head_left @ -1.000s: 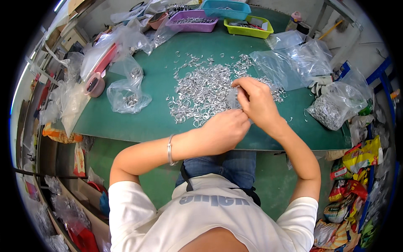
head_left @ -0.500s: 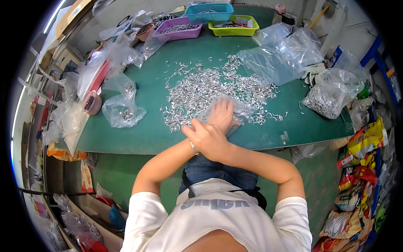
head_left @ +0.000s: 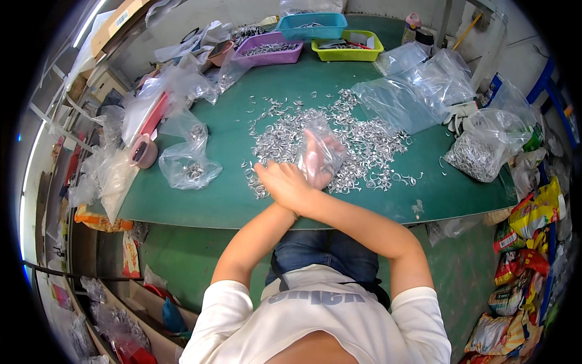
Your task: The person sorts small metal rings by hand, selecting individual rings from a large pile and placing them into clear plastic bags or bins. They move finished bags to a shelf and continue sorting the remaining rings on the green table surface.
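A: What is the state of each grip?

B: Your left hand [head_left: 318, 161] is inside one clear, crumpled plastic bag [head_left: 316, 121], thumb and fingers apart; the film obscures whether it holds anything. Your right hand [head_left: 285, 182] lies across your left wrist; whether its fingers grip cannot be told.

A: Where is the bag, and what quantities surround it?

B: It is over one pile of small, curved, silver metal pieces [head_left: 276, 142], too numerous to count, on your green, flat-topped table [head_left: 182, 209]. Beyond the pile, count three rectangular plastic trays: one blue tray [head_left: 312, 30], one purple tray [head_left: 270, 57], one lime-green tray [head_left: 348, 56]. To your right, note one clear sack of silver pieces [head_left: 476, 155].

A: Which markings appear?

B: Grey lettering [head_left: 315, 296] crosses your white cotton-like T-shirt [head_left: 260, 321]. The yellow-and-red plastic packages [head_left: 536, 212] at far right carry small print.
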Tool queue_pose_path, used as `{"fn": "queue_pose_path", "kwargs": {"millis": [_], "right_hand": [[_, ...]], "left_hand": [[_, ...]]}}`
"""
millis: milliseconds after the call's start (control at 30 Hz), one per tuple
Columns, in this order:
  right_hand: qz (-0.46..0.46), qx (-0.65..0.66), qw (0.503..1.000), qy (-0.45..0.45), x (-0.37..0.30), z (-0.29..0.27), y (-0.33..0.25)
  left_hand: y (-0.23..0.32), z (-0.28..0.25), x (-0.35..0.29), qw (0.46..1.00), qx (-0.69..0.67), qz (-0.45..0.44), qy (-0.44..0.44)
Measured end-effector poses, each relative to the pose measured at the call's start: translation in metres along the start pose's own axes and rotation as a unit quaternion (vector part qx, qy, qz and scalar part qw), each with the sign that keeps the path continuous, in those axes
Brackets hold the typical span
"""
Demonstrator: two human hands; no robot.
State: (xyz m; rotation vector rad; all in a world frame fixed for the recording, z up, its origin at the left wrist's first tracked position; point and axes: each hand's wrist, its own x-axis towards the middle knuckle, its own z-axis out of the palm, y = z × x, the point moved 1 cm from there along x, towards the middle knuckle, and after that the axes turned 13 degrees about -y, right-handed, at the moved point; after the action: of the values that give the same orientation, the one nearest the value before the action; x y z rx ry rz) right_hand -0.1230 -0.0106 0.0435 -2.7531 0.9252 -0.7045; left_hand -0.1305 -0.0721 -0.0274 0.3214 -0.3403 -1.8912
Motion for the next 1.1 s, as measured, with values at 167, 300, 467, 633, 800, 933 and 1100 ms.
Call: {"fn": "queue_pose_path", "kwargs": {"millis": [167,300,467,633,800,933,1100], "right_hand": [[-0.012,0.018,1.0,-0.016,0.017,-0.008,-0.015],[-0.039,0.135,0.965,0.219,0.012,-0.058,0.001],[0.268,0.281,0.906,0.167,-0.04,-0.069,0.147],[0.274,0.54,0.786,-0.124,-0.062,-0.057,0.129],[0.32,0.548,0.77,0.061,-0.066,-0.055,0.135],[0.285,0.573,0.755,0.144,-0.054,-0.053,0.137],[0.248,0.612,0.736,0.148,-0.037,-0.069,0.135]], "left_hand": [[0.013,0.035,-0.021,0.983,-0.171,-0.043,-0.058],[0.03,0.041,-0.036,0.98,-0.169,-0.036,-0.1],[0.032,0.037,-0.026,0.979,-0.161,-0.097,-0.081],[0.038,0.028,-0.024,0.994,-0.085,-0.065,-0.026],[0.035,0.032,-0.027,0.996,-0.058,-0.046,0.045],[0.031,0.039,-0.033,0.99,-0.063,-0.118,0.051],[0.04,0.038,-0.031,0.978,0.022,-0.206,0.005]]}}
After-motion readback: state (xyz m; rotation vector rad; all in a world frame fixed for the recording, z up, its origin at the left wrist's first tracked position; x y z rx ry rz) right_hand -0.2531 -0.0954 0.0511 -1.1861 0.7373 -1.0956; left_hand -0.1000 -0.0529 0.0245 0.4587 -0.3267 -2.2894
